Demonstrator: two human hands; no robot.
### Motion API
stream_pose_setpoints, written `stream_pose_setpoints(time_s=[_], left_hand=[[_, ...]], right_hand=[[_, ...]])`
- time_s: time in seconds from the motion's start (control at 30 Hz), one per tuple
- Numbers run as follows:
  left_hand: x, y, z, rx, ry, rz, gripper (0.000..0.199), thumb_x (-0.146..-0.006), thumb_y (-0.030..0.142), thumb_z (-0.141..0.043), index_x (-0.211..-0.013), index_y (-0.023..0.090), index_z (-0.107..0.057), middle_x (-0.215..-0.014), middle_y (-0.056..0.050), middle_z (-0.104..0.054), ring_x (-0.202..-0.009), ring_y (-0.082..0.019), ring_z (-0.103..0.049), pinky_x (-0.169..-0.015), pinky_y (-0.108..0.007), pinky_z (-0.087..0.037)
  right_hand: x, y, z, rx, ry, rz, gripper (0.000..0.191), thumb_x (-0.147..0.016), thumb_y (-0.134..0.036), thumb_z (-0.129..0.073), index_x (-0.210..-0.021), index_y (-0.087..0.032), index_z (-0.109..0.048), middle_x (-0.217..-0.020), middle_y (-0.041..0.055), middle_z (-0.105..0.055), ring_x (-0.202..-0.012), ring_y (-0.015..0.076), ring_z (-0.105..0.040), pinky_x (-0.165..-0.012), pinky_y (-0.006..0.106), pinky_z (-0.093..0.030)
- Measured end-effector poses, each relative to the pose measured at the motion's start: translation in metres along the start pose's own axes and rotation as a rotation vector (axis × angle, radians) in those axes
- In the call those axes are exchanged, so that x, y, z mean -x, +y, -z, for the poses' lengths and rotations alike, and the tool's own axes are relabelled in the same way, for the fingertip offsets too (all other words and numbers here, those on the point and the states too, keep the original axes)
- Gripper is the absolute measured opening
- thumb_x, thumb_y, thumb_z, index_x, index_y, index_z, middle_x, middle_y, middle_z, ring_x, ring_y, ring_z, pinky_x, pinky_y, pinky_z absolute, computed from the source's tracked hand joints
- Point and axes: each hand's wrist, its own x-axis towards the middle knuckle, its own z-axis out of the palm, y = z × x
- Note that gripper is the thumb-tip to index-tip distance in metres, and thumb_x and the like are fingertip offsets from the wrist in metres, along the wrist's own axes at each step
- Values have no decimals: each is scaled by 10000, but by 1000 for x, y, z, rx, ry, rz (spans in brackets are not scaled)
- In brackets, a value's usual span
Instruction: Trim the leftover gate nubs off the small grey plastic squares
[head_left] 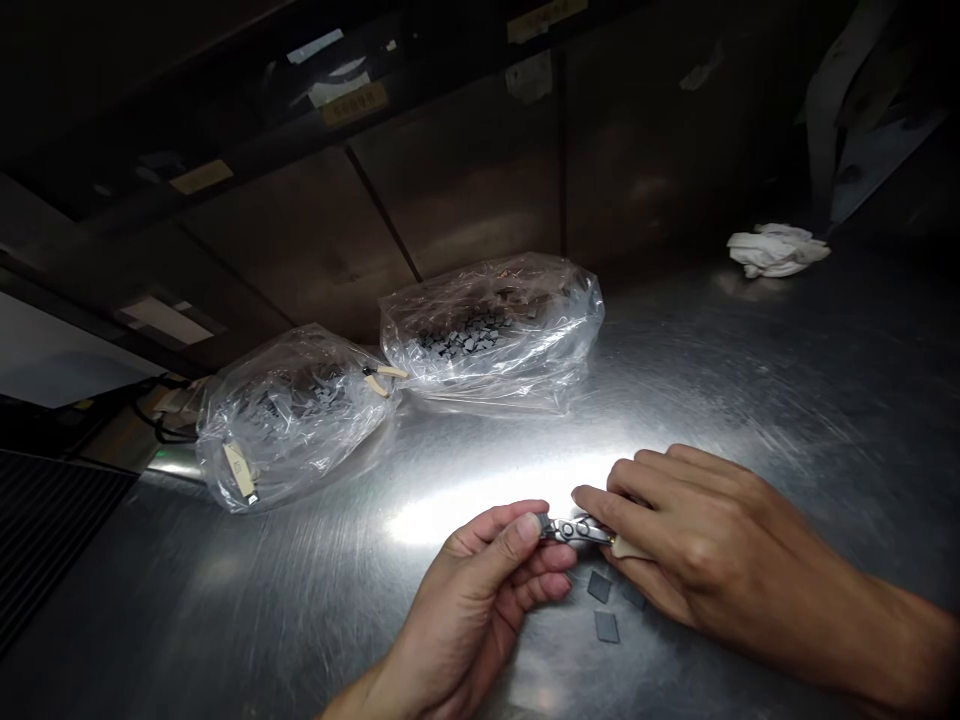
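My right hand is closed round the pale handles of small metal nippers, their jaws pointing left. Between the thumb and fingers of my left hand is a small dark grey piece, right at the jaws of the nippers. Fingertips hide most of that piece. Just below the tool, on the metal table, lie a grey square chip, a second grey chip and a third one in the shadow of my right hand.
A clear plastic bag with many small grey pieces stands at the back of the metal table. Left of it is another clear bag, with a pale-handled tool on its edge. A crumpled white cloth lies back right.
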Motion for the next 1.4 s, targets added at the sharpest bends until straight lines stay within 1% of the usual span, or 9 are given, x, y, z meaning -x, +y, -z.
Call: stream_pose_setpoints(time_s=[0.13,0.27,0.4,0.53,0.8,1.07,1.17,1.3,1.4], left_hand=[[0,0,0,0,-5,-4,247,-696,164,-955,-897,111,-821,-749,-83,-786,-690,-157,-761,-653,-217,-642],[-1,0,1,6,-15,-5,203,-732,147,-929,-900,106,-822,-750,-88,-788,-689,-151,-758,-657,-214,-642],[0,0,1,2,-39,-5,160,-777,145,-896,-912,99,-821,-825,-102,-805,-709,-148,-760,-666,-217,-643],[0,1,0,2,-44,-4,127,-807,138,-871,-918,97,-823,-796,-98,-800,-709,-145,-759,-674,-214,-638],[-1,0,0,-4,-68,-5,203,-763,186,-916,-920,96,-823,-817,-101,-801,-715,-142,-750,-674,-211,-626],[-1,-1,1,-19,-77,-3,215,-762,202,-920,-926,100,-827,-833,-108,-798,-706,-129,-732,-680,-203,-615],[-2,-1,2,-23,-77,-4,232,-751,205,-928,-928,94,-827,-835,-111,-796,-700,-127,-725,-680,-202,-614],[-3,-1,2,-25,-76,-11,244,-736,211,-937,-922,95,-830,-830,-104,-794,-701,-128,-723,-673,-202,-615],[-2,-1,1,-24,-71,-11,252,-728,205,-943,-922,91,-830,-827,-103,-793,-698,-127,-721,-670,-202,-618]], right_hand=[[2,0,0,-11,-23,-6,249,-877,-71,-577,-1079,-180,-672,-808,2,-638,-674,182,-588,-646,344,-401],[3,1,0,-42,-35,-33,251,-884,-72,-582,-1088,-183,-676,-807,-1,-638,-661,174,-583,-642,337,-423],[3,3,-2,-55,-20,-89,247,-884,-77,-556,-1053,-192,-695,-804,4,-608,-677,183,-560,-659,345,-400],[3,1,-4,-60,-10,-114,248,-889,-84,-542,-1041,-190,-705,-825,13,-599,-714,196,-538,-679,360,-355],[2,-1,-6,3,6,-90,172,-873,-95,-572,-957,-194,-685,-810,9,-572,-701,193,-498,-674,372,-315],[2,-1,-6,34,-16,-66,230,-816,-78,-605,-1000,-203,-663,-793,-4,-579,-679,195,-530,-662,362,-344],[2,-1,-5,56,-20,-56,218,-829,-87,-604,-1004,-207,-652,-786,-3,-584,-672,194,-536,-660,357,-348],[0,-2,-3,105,-9,-28,159,-878,-93,-555,-954,-200,-644,-764,4,-576,-651,192,-524,-653,357,-336],[-1,-2,-2,114,-8,-8,183,-931,-90,-495,-911,-200,-640,-740,4,-562,-631,191,-517,-642,360,-322]])
